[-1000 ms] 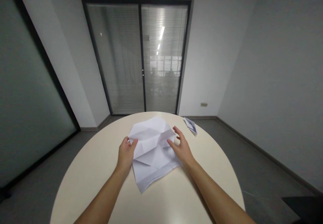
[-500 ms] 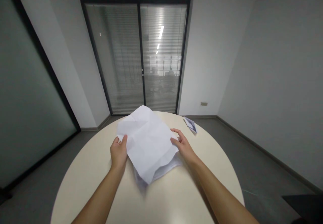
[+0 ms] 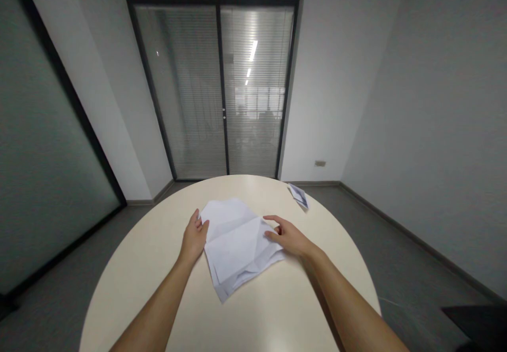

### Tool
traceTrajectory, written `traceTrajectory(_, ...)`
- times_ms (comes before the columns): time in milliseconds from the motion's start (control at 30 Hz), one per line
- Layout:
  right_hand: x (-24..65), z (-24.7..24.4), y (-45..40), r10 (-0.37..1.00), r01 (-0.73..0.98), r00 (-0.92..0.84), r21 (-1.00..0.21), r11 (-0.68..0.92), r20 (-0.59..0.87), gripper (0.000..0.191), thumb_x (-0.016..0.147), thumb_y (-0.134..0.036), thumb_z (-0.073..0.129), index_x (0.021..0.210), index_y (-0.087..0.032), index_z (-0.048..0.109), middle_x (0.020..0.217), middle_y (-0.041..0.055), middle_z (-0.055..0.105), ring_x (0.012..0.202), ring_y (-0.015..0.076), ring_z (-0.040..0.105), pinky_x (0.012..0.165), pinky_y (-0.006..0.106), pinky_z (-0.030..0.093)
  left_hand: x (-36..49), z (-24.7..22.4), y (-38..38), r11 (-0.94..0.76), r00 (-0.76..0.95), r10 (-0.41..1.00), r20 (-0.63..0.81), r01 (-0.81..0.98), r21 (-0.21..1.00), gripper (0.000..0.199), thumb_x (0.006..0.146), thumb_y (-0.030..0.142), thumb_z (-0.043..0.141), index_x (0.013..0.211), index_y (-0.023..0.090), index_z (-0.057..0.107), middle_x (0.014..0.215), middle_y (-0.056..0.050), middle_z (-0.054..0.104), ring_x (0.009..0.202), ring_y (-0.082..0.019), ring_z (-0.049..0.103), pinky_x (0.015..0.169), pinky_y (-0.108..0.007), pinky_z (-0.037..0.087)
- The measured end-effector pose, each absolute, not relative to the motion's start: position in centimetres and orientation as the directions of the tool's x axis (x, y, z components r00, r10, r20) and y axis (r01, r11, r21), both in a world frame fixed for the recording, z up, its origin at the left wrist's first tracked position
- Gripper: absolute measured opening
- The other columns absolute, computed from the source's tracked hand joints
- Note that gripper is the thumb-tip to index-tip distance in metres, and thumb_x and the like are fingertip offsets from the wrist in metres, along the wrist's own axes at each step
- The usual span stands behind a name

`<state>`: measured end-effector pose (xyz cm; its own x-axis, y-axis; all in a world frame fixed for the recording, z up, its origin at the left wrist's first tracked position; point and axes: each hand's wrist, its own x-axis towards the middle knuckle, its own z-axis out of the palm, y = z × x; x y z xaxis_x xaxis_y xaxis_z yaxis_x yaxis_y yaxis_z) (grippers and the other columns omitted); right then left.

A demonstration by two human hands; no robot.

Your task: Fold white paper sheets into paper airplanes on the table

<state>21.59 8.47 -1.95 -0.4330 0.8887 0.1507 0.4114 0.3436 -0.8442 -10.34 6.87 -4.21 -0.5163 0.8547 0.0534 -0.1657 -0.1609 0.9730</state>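
Creased white sheets of paper (image 3: pixel 237 241) lie in a loose stack, with slightly lifted edges and a lower corner pointing towards me. At the stack's left corner is my left hand (image 3: pixel 195 235), its thumb over the top sheet and its fingers behind the edge. My right hand (image 3: pixel 291 235) is at the right edge, thumb on the paper and index finger stretched along the far side. Its other fingers are curled and partly hidden. Both hands appear to pinch the top sheet.
The pale round table (image 3: pixel 150 267) carries the paper. Near its far right edge lies a small folded paper piece (image 3: pixel 299 196). Beyond stand a glazed door with blinds (image 3: pixel 253 146) and grey walls. A dark object (image 3: pixel 475 320) shows at the lower right.
The top sheet has come down from a raised, tilted position onto the paper beneath it. My left hand has shifted slightly right, and my right hand slightly lower.
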Motion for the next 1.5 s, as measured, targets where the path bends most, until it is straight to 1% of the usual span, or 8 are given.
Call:
traceTrajectory(233,21.7,-0.4,7.3,0.833,0.526,-0.503,-0.684,0.505,0.229,0.045,0.088,-0.045,0.064,0.126,-0.021,0.067,0.073,0.0001,0.064,0.061,0.0141,0.053,0.059,0.026,0.041,-9.1,-3.0,5.7,-0.285,-0.5,0.812,0.299,0.108,0.953,0.053,0.067,0.011,0.083,0.116,0.021,0.068,0.154,-0.015,0.044,0.148,-0.029,0.032,0.122,-0.04,0.024)
traceTrajectory(467,22.8,-0.8,9.0,0.906,0.709,-0.271,-0.569,0.416,0.325,0.043,0.095,-0.049,0.05,0.123,-0.022,0.069,0.082,0.0062,0.07,0.069,0.0201,0.062,0.068,0.035,0.048,-5.6,-2.0,2.4,-0.408,-0.075,0.884,0.461,0.357,0.84,0.044,0.073,0.026,0.08,0.117,0.027,0.072,0.147,-0.009,0.054,0.145,-0.032,0.037,0.125,-0.049,0.017)
traceTrajectory(600,25.6,-3.1,11.8,0.769,0.841,0.048,-0.441,0.314,0.638,0.04,0.088,-0.036,0.058,0.122,-0.017,0.069,0.137,0.0195,0.055,0.121,0.0344,0.052,0.098,0.051,0.044,-4.3,-3.0,1.8,-0.412,0.008,0.891,0.453,0.434,0.802,0.042,0.076,0.031,0.077,0.117,0.026,0.072,0.144,-0.01,0.057,0.142,-0.036,0.042,0.123,-0.056,0.021)
traceTrajectory(733,27.5,-4.7,13.5,0.876,0.876,0.263,-0.481,-0.041,0.405,0.061,0.087,-0.043,0.058,0.142,-0.017,0.055,0.152,0.0238,0.039,0.134,0.0455,0.041,0.101,0.062,0.039,-4.5,-3.6,2.1,-0.412,0.041,0.894,0.447,0.468,0.782,0.04,0.078,0.031,0.075,0.117,0.024,0.072,0.144,-0.011,0.057,0.14,-0.034,0.044,0.122,-0.055,0.026)
traceTrajectory(867,27.9,-5.1,14.2,0.915,0.862,0.317,-0.477,-0.169,0.248,0.059,0.091,-0.043,0.052,0.14,-0.011,0.055,0.152,0.0234,0.042,0.132,0.0431,0.047,0.106,0.055,0.039,-4.9,-3.9,2.4,-0.418,0.128,0.876,0.466,0.683,0.599,0.042,0.088,0.032,0.062,0.127,0.019,0.066,0.148,-0.012,0.053,0.139,-0.031,0.046,0.119,-0.054,0.034)
traceTrajectory(1100,27.8,-4.6,14.0,0.833,0.735,0.318,-0.673,0.085,0.452,0.048,0.092,-0.035,0.044,0.119,-0.004,0.068,0.134,0.0241,0.061,0.126,0.0324,0.057,0.11,0.041,0.041,-4.8,-3.8,2.4,-0.438,0.142,0.846,0.513,0.734,0.519,0.041,0.094,0.034,0.051,0.132,0.02,0.061,0.146,-0.011,0.055,0.137,-0.027,0.05,0.118,-0.05,0.038)
traceTrajectory(1367,22.7,-2.3,11.0,0.854,0.337,0.127,-0.831,0.442,0.505,0.035,0.088,-0.043,0.061,0.104,-0.016,0.076,0.111,0.0138,0.075,0.104,0.0288,0.069,0.098,0.045,0.053,-3.8,-2.8,2.1,-0.31,-0.103,0.904,0.416,0.512,0.801,0.068,0.094,0.04,0.057,0.154,0.024,0.03,0.153,-0.015,0.045,0.131,-0.027,0.055,0.109,-0.047,0.045)
traceTrajectory(1500,20.1,-2.0,9.5,0.853,0.211,-0.031,-0.831,0.515,0.521,0.025,0.084,-0.032,0.064,0.103,-0.02,0.077,0.114,0.0111,0.074,0.107,0.0265,0.069,0.098,0.044,0.054,-3.6,-2.6,2.4,-0.324,-0.176,0.901,0.397,0.337,0.884,0.062,0.094,0.041,0.055,0.15,0.024,0.033,0.154,-0.017,0.043,0.122,-0.025,0.062,0.101,-0.042,0.051)
